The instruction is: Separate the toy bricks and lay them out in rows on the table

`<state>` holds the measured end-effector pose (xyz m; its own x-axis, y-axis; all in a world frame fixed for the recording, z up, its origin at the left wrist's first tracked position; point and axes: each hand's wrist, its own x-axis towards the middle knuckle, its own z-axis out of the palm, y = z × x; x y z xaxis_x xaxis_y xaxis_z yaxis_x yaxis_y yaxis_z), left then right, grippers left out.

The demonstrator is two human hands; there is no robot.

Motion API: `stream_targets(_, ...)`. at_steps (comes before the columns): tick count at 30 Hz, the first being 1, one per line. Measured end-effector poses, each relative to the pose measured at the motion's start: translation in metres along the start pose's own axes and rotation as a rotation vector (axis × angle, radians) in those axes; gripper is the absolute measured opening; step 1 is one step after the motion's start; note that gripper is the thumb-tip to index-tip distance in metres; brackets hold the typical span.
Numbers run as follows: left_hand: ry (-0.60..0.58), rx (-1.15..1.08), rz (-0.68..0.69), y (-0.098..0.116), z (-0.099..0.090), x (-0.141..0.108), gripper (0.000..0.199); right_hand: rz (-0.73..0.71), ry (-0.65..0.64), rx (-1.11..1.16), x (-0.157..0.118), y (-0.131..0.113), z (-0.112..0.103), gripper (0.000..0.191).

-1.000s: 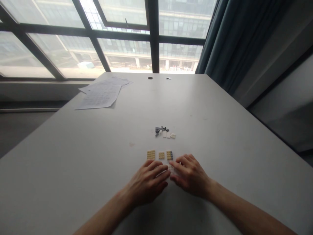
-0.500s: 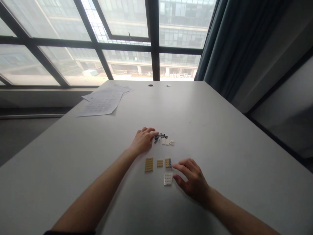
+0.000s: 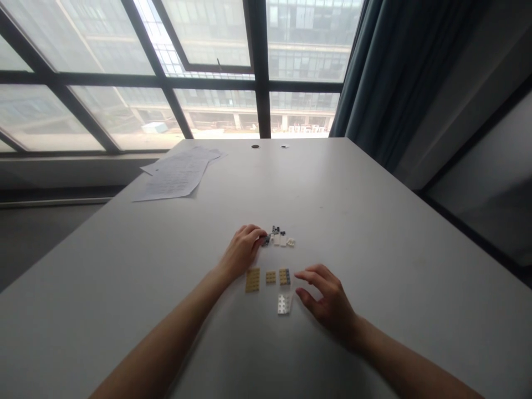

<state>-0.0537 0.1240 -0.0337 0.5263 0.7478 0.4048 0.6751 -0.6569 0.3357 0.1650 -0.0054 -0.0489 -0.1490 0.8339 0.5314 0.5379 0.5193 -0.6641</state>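
Note:
My left hand [image 3: 245, 246] rests over the left end of a loose group of small building bricks. Its fingers are stretched out, with the tips on several dark grey bricks [image 3: 266, 241]; its thumb is mostly hidden. My right hand [image 3: 328, 296] is open, thumb and fingers apart, holding nothing. Just left of its fingertips lie a tan plate with a blue strip [image 3: 284, 277] and, nearer me, a white studded plate [image 3: 284, 304]. A small tan plate [image 3: 270, 277] and a larger tan plate [image 3: 252, 280] continue the row leftward.
Beyond the plates lie white flat pieces [image 3: 280, 240], a small white studded piece [image 3: 291, 243] and more dark bricks [image 3: 276, 229]. Printed paper sheets [image 3: 177, 174] cover the table's far left. Two round spots [image 3: 255, 147] sit near the far edge, before the window.
My left hand has moved slightly towards me, and some dark bricks under its fingertips now lie apart from the others. My right hand stays open, almost in place.

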Motion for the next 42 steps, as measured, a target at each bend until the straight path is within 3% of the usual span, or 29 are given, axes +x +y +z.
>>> stream_targets(5,0.124,-0.293,0.094,0.060,-0.015,-0.028,0.015,0.249,-0.018,0.322,0.019,-0.013,-0.005,0.031)
stream_targets(9,0.158,-0.365,0.099,0.084,-0.017,-0.043,0.011,0.395,-0.031,0.527,0.028,-0.021,0.001,0.013)
stream_targets(12,0.208,-0.383,0.115,0.083,-0.015,-0.047,0.008,0.365,0.021,0.438,0.025,-0.023,0.005,0.008)
stream_targets(18,0.344,-0.326,0.188,0.076,-0.012,-0.048,0.010,-0.001,0.141,0.220,0.017,-0.025,0.004,0.012)
stream_targets(22,0.359,-0.344,0.213,0.077,-0.011,-0.049,0.009,-0.070,0.172,0.189,0.019,-0.027,0.004,0.016)
stream_targets(30,0.359,-0.380,0.207,0.079,-0.014,-0.047,0.013,0.110,0.144,0.278,0.018,-0.026,0.003,0.011)
stream_targets(36,0.336,-0.375,0.188,0.077,-0.011,-0.049,0.016,0.414,0.078,0.646,0.020,-0.023,0.008,0.006)
stream_targets(42,0.336,-0.384,0.215,0.078,-0.012,-0.048,0.016,0.502,0.085,0.760,0.023,-0.023,0.008,0.007)
